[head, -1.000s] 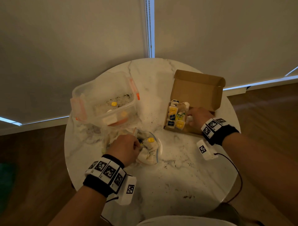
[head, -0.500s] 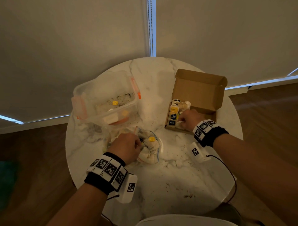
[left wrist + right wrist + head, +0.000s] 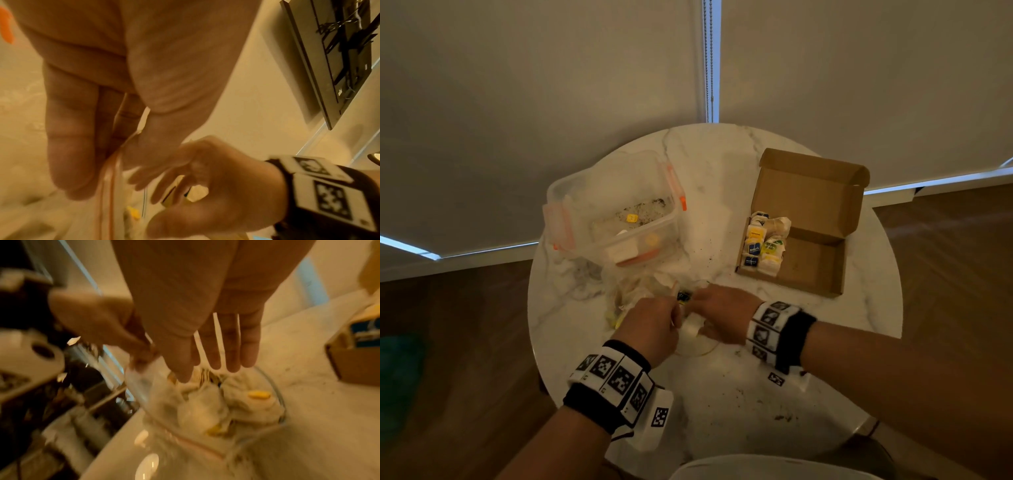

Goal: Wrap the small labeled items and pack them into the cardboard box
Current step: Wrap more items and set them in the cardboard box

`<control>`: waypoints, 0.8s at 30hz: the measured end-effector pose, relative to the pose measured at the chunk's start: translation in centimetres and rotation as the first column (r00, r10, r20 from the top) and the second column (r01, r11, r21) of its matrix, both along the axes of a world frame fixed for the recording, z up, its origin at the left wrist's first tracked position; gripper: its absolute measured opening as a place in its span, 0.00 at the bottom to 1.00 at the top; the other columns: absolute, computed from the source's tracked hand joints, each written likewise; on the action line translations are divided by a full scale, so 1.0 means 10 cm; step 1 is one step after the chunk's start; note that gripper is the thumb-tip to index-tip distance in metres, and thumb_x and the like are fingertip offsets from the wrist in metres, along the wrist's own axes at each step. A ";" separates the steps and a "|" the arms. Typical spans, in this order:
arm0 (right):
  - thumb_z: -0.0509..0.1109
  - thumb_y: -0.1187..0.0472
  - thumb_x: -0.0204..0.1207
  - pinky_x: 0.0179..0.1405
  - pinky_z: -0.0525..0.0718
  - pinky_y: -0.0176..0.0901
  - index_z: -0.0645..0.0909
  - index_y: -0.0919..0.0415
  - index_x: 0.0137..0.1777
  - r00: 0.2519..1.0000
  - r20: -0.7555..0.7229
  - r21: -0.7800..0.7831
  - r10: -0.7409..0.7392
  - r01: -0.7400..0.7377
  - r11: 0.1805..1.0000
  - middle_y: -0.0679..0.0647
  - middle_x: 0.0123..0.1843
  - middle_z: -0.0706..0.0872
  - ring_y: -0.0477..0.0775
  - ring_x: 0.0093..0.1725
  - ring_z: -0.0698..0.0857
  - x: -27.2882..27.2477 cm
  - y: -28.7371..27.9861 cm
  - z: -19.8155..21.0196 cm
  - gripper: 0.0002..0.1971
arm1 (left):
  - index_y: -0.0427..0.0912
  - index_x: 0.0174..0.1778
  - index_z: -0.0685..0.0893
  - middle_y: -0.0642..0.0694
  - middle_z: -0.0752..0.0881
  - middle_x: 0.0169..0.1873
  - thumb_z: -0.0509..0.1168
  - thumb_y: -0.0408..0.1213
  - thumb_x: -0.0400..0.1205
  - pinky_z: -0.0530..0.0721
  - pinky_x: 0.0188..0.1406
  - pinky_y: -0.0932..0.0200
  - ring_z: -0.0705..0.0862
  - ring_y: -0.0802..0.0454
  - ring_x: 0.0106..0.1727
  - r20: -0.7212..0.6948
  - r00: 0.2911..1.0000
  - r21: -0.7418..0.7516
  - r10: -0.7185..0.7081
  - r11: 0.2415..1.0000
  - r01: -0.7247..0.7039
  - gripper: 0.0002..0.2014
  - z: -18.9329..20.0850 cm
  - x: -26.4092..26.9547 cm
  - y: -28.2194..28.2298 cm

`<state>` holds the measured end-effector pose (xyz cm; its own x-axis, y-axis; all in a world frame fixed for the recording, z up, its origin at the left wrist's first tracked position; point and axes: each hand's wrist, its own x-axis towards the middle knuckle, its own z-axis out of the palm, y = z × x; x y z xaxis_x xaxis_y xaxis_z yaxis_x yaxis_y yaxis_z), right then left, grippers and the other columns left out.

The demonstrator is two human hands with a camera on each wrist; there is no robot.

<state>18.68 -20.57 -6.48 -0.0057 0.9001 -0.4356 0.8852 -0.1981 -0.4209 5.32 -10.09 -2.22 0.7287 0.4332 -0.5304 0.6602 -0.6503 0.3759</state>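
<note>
A clear zip bag [image 3: 690,330] holding paper-wrapped small items [image 3: 205,412] lies on the table's near middle. My left hand [image 3: 671,313] pinches the bag's rim [image 3: 111,186] and holds its mouth up. My right hand [image 3: 213,368] hovers at that mouth with fingers straight, holding nothing; the head view shows it [image 3: 709,301] just right of the left hand. A small dark labeled item [image 3: 684,296] shows between the two hands. The open cardboard box [image 3: 815,270] sits to the right, with several wrapped labeled items [image 3: 762,245] packed along its left side.
A clear plastic container [image 3: 571,212] with orange clips stands at the back left, with a few small pieces inside. Crumpled paper [image 3: 585,277] lies in front of it. The round marble table [image 3: 722,411] carries dark crumbs. Wood floor surrounds it.
My right hand left the cardboard box and moved left to the bag's mouth beside my left hand. The left hand kept its grip on the bag.
</note>
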 end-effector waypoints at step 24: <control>0.65 0.61 0.81 0.50 0.77 0.45 0.68 0.63 0.75 0.994 0.064 -0.156 -0.088 0.097 0.983 0.64 0.65 0.80 0.65 0.61 0.83 -0.12 0.31 -0.41 0.23 | 0.49 0.36 0.79 0.50 0.83 0.36 0.63 0.28 0.74 0.77 0.41 0.59 0.82 0.49 0.43 0.072 0.995 -0.016 0.064 0.998 -0.063 0.10 -0.06 -0.13 0.02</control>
